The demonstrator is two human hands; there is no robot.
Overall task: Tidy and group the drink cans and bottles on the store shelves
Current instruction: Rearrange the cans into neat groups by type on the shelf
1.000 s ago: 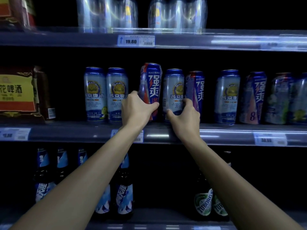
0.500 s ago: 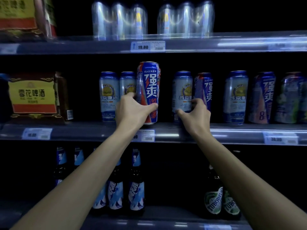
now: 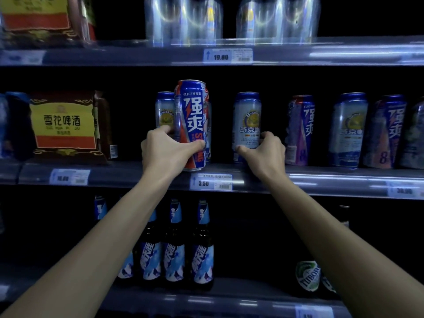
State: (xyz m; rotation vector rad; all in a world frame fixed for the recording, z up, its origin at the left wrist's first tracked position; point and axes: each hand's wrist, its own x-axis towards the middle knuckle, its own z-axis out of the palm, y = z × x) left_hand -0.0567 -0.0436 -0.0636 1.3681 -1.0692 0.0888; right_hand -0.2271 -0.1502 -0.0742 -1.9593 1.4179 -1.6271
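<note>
Two cans gripped mid-sort at frame centre: left hand [image 3: 169, 150] wrapped round the RIO can [image 3: 191, 106] at the front of the middle shelf [image 3: 321, 180], right hand [image 3: 266, 154] clasping the Yanjing beer can [image 3: 247, 118] standing beside it; next, likely swapping them to group brands.

Only one camera here, a wide-angle worn on the head. It faced straight into the store shelves, tipped a little down, and sat close enough that both outstretched arms reached them. The middle shelf [image 3: 321, 180] ran across the centre, the top shelf [image 3: 114, 56] near the upper edge, the bottom shelf [image 3: 229, 301] low. The left grip [image 3: 167, 152] holding the blue can [image 3: 191, 106] and the right grip [image 3: 266, 152] on the silver can [image 3: 246, 120] landed dead centre.
</note>
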